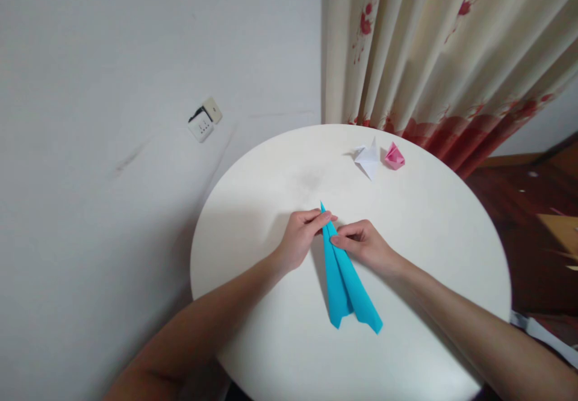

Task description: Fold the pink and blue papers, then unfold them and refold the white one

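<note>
Pinches the blue folded paper (335,274) near its far end with left hand (298,237) and right hand (368,248), both closed, risking a crooked crease from uneven pressure

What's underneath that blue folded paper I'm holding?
The white round table is beneath the blue paper, and your left hand reaches under its narrow end, with a fingertip showing on the far side. The covered tabletop and hidden finger parts can't be seen.
</note>
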Demonstrator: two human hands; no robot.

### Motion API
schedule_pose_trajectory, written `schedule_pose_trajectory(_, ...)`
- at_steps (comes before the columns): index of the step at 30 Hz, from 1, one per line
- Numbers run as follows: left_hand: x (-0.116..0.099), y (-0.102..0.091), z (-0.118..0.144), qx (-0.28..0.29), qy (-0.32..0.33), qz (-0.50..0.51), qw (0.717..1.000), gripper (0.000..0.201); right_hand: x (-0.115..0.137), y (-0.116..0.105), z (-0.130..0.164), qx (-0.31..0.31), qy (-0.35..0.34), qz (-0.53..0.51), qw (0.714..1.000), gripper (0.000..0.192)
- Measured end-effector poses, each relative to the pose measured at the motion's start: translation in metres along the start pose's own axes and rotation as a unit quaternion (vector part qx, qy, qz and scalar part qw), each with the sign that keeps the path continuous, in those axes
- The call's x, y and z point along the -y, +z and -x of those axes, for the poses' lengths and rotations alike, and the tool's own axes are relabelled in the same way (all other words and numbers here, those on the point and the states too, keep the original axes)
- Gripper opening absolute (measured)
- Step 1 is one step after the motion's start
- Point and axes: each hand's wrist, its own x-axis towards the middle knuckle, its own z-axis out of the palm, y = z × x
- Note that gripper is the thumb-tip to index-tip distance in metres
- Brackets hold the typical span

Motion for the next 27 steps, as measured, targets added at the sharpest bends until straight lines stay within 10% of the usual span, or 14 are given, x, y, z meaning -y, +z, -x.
schedule_pose_trajectory(9,-0.011,-0.014,-0.017,-0.119,0.044,0.070,0.989,0.034,-0.002,0.001,0.002,0.027,0.019,0.017,0.999,0.048)
schedule_pose_trajectory(17,-0.004,0.000,-0.001,0.070,-0.049,-0.019,0.996,0.032,-0.008,-0.003,-0.006,-0.056,0.000,-0.017,0.998,0.046)
schedule_pose_trajectory(27,-0.002,-0.008,-0.008,-0.068,0.003,-0.034,0.997,0.027,-0.014,0.002,-0.002,0.007,0.042,0.011,0.999,0.044)
